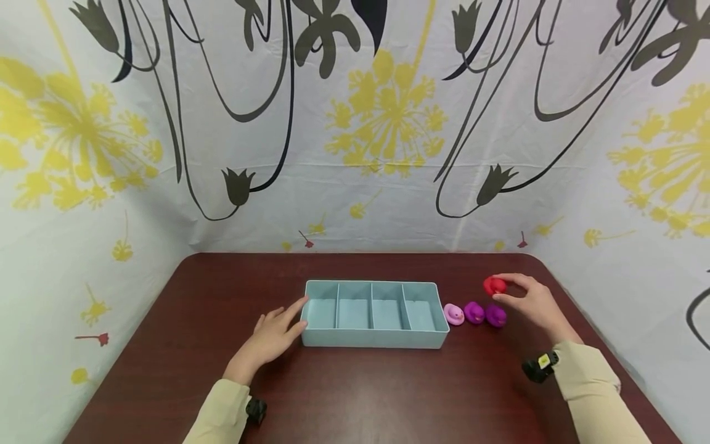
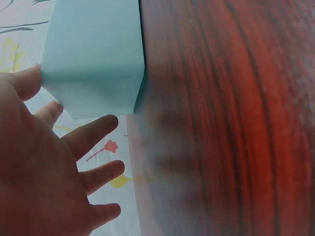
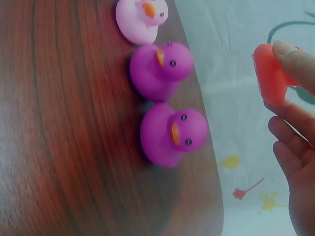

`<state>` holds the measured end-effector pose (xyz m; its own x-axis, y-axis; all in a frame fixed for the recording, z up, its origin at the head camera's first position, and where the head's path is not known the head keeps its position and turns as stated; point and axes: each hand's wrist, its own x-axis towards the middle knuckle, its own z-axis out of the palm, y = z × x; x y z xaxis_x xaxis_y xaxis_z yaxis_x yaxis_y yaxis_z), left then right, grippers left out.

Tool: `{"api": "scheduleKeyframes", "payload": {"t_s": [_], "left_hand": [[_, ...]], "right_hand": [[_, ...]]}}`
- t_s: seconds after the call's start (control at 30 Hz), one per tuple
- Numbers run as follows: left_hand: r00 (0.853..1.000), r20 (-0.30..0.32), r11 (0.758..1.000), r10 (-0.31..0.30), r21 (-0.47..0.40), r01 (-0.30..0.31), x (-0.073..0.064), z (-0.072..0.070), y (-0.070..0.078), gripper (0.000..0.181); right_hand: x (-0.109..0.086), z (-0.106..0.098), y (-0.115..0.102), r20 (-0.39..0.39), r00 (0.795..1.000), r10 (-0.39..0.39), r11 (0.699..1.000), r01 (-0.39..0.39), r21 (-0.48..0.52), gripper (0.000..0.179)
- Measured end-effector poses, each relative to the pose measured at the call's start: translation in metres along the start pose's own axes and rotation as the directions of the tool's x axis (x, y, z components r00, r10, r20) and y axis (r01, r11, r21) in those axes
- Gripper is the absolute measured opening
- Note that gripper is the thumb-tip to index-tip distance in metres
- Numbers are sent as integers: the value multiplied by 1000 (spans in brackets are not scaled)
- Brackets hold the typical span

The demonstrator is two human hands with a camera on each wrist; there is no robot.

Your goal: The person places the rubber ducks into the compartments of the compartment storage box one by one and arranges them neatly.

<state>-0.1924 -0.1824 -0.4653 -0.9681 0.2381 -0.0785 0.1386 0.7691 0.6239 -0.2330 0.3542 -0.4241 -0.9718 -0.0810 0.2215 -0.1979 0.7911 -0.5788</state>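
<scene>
A light blue tray (image 1: pixel 373 338) with several compartments in a row sits on the table. My left hand (image 1: pixel 272 336) is at its left end, fingers spread, thumb and index fingertip touching the rim. In the left wrist view that hand (image 2: pixel 44 157) shows its palm beside the tray's end wall (image 2: pixel 98 93). Between thumb and fingers my right hand (image 1: pixel 535 303) pinches a red rubber duck (image 1: pixel 493 285), held above the table. Below it a pink rubber duck (image 1: pixel 454 314) and two purple ones, a middle purple duck (image 3: pixel 160 71) and an end purple duck (image 3: pixel 172 135), stand in a row.
The dark red-brown table (image 1: pixel 355 394) has rounded far corners. A patterned white cloth (image 1: pixel 388 203) hangs behind it and at both sides. The pink duck stands close against the tray's right end.
</scene>
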Motion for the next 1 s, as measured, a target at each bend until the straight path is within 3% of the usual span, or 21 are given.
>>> {"api": "scheduleKeyframes", "payload": {"t_s": [0.43,0.7,1.0], "left_hand": [[1000,-7,1000,5,-8,-5,-2,-1,0,59],[1000,-2,1000,4,-2,-4,-3,-1,-2,59],[1000,9,1000,-7,-16,7,-3,-1,-1,59]], "right_hand": [[4,11,-18,-16,999,-45,999,46,22,46],[3,18,-31,23,1000,-10,999,9,48,51],[5,26,-40,64,998,-28,998,24,66,53]]}}
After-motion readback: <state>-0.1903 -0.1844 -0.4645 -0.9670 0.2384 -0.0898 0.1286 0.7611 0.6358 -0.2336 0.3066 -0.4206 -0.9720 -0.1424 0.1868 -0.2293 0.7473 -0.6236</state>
